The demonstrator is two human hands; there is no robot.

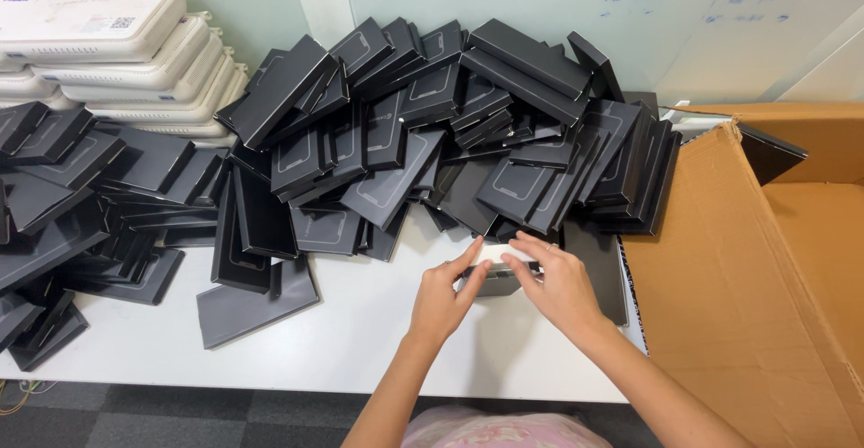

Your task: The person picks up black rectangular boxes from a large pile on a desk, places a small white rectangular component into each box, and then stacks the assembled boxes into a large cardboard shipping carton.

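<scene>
Pink cloth [499, 432] at bottom edge, closest to lens, between both forearms. White table [360, 340] above it.

Far left: black boxes [54, 196] heaped along table edge, some tilted, some flat. Behind them, white flat devices [117, 52] stacked against back wall.

Centre-left: black lid [256, 304] lying flat and alone on bare table, just below heap. Main pile [432, 115] spreads across table's middle, boxes overlapping at all angles.

Left hand [443, 300]: fingers curled, thumb and forefinger pinching left end of small box [498, 264], which sits on table at near foot of pile.

Right hand [558, 282]: fingers bent over same box from right, tips pressing on its top edge; grip closed on it. Box is pale on top, dark at sides, mostly hidden by fingers.

Just right of hands: black tray [601, 273] flat on table, touching carton [720, 286]. Carton is brown, open, flap raised; one black box [769, 151] leans over its far rim.
</scene>
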